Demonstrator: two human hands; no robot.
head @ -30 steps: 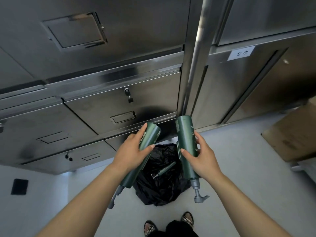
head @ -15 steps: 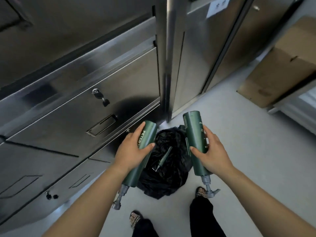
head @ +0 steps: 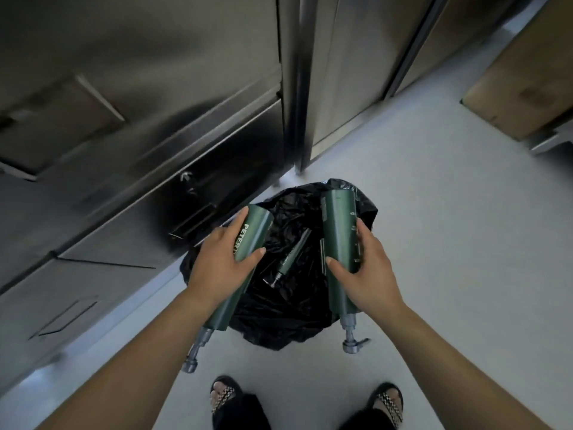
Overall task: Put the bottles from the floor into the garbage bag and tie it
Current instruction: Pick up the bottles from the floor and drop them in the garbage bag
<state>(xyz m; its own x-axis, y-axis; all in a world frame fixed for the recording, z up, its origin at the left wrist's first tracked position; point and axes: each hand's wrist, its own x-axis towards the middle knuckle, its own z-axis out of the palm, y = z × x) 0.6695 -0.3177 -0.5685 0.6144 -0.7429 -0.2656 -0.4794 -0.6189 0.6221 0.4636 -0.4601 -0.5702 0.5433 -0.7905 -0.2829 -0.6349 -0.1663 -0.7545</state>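
A black garbage bag (head: 279,318) lies open on the pale floor below my hands. Inside it rests a thin dark green bottle (head: 291,259). My left hand (head: 217,268) grips a tall green pump bottle (head: 254,231) with white lettering, its grey pump pointing down toward me. My right hand (head: 366,274) grips a second green pump bottle (head: 336,231), held nearly upright with the pump at the bottom. Both bottles hang over the bag's mouth.
Stainless steel cabinets and drawers (head: 139,135) stand along the left and far side, close to the bag. A cardboard box (head: 524,76) sits on the floor at the right. My sandalled feet (head: 223,395) stand just before the bag.
My view has tilted down and closed in on the bag. Both hands with their bottles have come lower over the bag's opening, still gripping them.
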